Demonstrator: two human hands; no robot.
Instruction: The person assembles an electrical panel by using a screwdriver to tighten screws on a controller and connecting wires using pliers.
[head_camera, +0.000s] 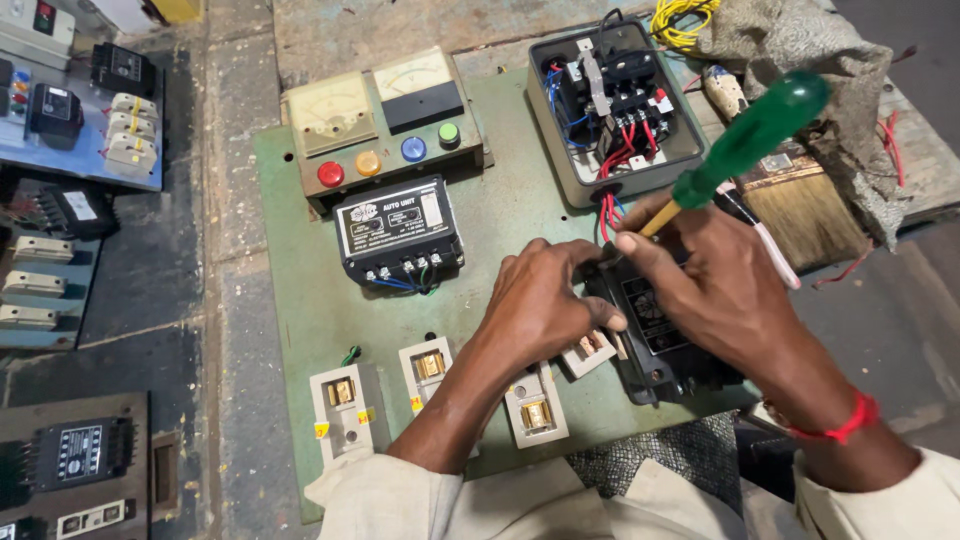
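Observation:
My right hand (725, 285) grips a screwdriver with a green handle (752, 140), its tip pointing down at the top edge of a black switch block (655, 350) on the green panel board (300, 300). My left hand (545, 300) rests on the board beside that block, fingers curled against its left side and over a white fuse holder (588, 350). Red and blue wires (608, 205) run from the open grey contactor box (610, 105) down toward the block. The screwdriver tip is hidden between my fingers.
On the board sit a black relay unit (400, 232), a meter panel with coloured buttons (380, 120) and several white fuse holders (342, 408). A brush (805, 215), a cloth (800, 50) and yellow wire (680, 20) lie at right. Other panels (70, 110) lie at left.

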